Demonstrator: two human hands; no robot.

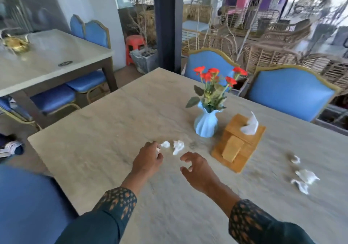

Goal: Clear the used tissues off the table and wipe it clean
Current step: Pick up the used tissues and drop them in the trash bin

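Pale stone, with a faint grey grain, makes the top of the table [116, 130], and both hands are over its near middle part. The left hand [148, 159] is curled, its fingers drawn together, and a small white bit shows at the fingertips, so it seems to pinch a scrap of tissue [157, 150]; the blur does not let me be sure. Just beyond this hand, at about 1 o'clock from it, two crumpled tissues lie on the table: a small one [165, 144] nearly touching the fingertips and a larger one [178, 146] just beside it. The right hand [197, 170] is above the surface with the fingers spread apart and bent like a claw, holding nothing; the larger tissue is at 11 o'clock from it. At 2 o'clock from the right hand stands a wooden tissue box [238, 143] with a white sheet [250, 125] standing out of its top slot. A light blue vase [206, 123] with red flowers [212, 74] stands just beside the box, at its 10 o'clock. Well apart, at 3 o'clock from the right hand, three more used tissues [307, 176] lie close together near the right edge of the view. Blue padded chairs [290, 91] stand at the far side of the table. Both sleeves [116, 202] are dark teal with an orange pattern.
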